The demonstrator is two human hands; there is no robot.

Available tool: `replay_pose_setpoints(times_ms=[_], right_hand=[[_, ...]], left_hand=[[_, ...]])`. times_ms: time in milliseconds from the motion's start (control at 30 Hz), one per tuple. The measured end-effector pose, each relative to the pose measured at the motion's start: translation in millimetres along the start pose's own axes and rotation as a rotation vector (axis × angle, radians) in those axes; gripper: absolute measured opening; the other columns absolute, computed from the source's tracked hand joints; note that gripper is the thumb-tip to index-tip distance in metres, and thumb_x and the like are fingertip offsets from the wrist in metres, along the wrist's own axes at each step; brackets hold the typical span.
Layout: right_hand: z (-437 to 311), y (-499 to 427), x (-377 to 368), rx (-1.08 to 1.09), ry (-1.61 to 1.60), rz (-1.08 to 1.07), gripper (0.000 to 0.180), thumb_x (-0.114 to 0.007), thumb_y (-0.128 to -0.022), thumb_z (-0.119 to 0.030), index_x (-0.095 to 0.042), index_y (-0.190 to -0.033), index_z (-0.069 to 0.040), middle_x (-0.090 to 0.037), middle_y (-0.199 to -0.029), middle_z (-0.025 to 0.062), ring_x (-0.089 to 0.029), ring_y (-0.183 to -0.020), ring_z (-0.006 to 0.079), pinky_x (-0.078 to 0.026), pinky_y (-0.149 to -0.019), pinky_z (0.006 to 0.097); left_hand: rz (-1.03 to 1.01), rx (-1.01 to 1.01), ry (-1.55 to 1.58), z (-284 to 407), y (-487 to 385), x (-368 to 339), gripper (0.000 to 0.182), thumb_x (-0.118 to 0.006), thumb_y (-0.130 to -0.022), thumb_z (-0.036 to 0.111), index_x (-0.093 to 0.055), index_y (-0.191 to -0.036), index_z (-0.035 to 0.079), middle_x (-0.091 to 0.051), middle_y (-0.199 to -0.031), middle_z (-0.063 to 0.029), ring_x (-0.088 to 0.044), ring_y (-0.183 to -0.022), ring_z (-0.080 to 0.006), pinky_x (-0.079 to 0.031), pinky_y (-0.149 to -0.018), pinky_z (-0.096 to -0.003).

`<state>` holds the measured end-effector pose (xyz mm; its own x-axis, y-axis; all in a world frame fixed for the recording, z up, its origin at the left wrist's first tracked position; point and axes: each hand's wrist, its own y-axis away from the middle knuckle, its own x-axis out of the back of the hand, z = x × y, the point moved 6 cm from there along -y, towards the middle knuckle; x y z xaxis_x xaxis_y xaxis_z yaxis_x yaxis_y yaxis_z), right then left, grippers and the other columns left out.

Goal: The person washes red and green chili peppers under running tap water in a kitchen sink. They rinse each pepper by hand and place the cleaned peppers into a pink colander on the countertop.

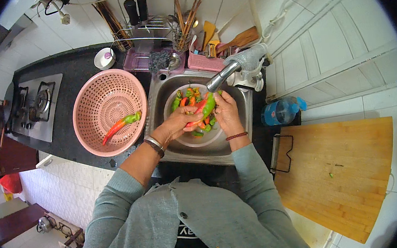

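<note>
Over the steel sink (202, 158), my left hand (180, 122) grips a red and green pepper (208, 107). My right hand (226, 110) has its fingers on the green stem end of the same pepper. Beneath both hands, a round pale basin (200, 142) in the sink holds several red, orange and green peppers (190, 93). The chrome faucet (217, 80), with a mesh wrapped around its upper part, reaches over the basin near my right fingers. To the left, a pink plastic colander (79, 125) contains one red and green pepper (120, 126).
A gas stove (42, 107) lies far left. Behind the sink stand a white bowl (104, 59), a wire knife rack (148, 27) and a pink utensil basket (206, 63). A blue bottle (280, 111) and wooden board (338, 178) are at the right.
</note>
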<state>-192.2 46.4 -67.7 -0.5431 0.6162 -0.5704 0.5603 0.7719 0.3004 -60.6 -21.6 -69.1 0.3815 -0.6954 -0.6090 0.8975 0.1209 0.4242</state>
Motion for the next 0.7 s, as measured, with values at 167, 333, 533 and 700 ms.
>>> replay_pose_setpoints(times_ms=[167,333,533,700], right_hand=[[9,3,-5,0.155,0.317,-0.03,0.017,-0.062,-0.092,-0.016,-0.058,-0.105,-0.007,-0.062,-0.096,0.0011,-0.058,-0.077,0.0071,-0.042,-0.055,0.0187],[12,5,-3,0.091,0.2,0.112,0.016,-0.062,-0.092,-0.019,-0.059,-0.102,-0.007,-0.06,-0.088,-0.001,-0.055,-0.066,0.0062,-0.041,-0.05,0.02],[12,-3,9,0.029,0.214,0.153,0.017,-0.056,-0.095,-0.023,-0.057,-0.102,-0.007,-0.062,-0.082,0.0039,-0.055,-0.061,0.0073,-0.038,-0.044,0.0203],[4,8,-15,0.061,0.266,-0.068,0.018,-0.059,-0.093,-0.015,-0.056,-0.108,-0.007,-0.061,-0.087,0.0011,-0.055,-0.065,0.0059,-0.04,-0.05,0.0184]], left_hand=[[0.24,-0.045,-0.248,9,-8,4,0.021,-0.066,-0.091,0.023,-0.064,-0.101,0.004,-0.061,-0.075,-0.0026,-0.049,-0.055,-0.0035,-0.032,-0.043,-0.0157],[0.186,-0.046,-0.157,0,-10,3,0.023,-0.062,-0.092,0.017,-0.063,-0.108,0.0,-0.065,-0.082,-0.0074,-0.057,-0.061,-0.0075,-0.042,-0.046,-0.0171],[0.028,-0.018,0.197,-1,-5,-16,0.029,-0.057,-0.094,0.012,-0.057,-0.12,-0.002,-0.068,-0.095,-0.0137,-0.066,-0.071,-0.0156,-0.051,-0.054,-0.0195],[-0.103,-0.001,-0.071,-11,-17,10,0.047,-0.047,-0.098,0.038,-0.053,-0.122,-0.001,-0.064,-0.11,-0.0182,-0.068,-0.09,-0.0213,-0.057,-0.07,-0.0261]])
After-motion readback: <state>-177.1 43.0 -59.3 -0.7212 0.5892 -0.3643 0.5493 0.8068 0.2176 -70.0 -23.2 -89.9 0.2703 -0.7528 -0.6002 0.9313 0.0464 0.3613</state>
